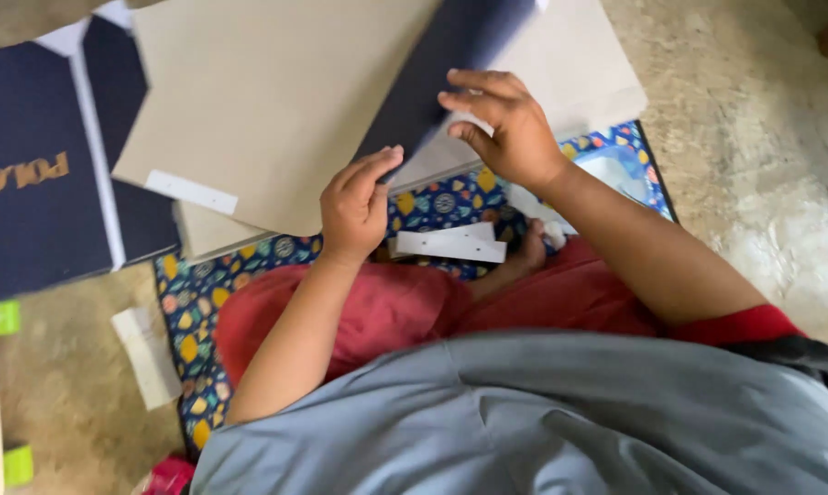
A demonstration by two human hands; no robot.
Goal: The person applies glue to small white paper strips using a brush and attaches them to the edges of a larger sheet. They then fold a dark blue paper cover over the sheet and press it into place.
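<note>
figure: seated person folding a flat cardboard sheet, viewed from the head camera. the left hand (354, 203) is curled, its grip closed with thumb and fingertips pinching the near edge of a dark navy panel (441, 69); this appears to steady the panel at its lower end. the right hand (507, 124) is arched over the same panel further up, fingers bent and pressing down where navy meets the grey-brown cardboard sheet (267, 101); its grip is partly closed on that edge, though how firmly cannot be told because the panel is blurred. the cardboard sheet lies tilted in front of the person, raised over the lap and overlapping a patterned mat (189, 302), so both hands can work one fold line from either side. a white tape strip (191, 192) sits on the sheet's lower left corner. loose white paper strips (450, 244) rest on the mat just beyond the red-clothed knees (386, 307), within easy reach. more navy box blanks (38, 183) lie flat to the left, apart from the sheet. another white strip (145, 356) lies on the floor (753, 137), which is rough, mottled beige stone or concrete. no desk is used; the work is done on the floor.
</note>
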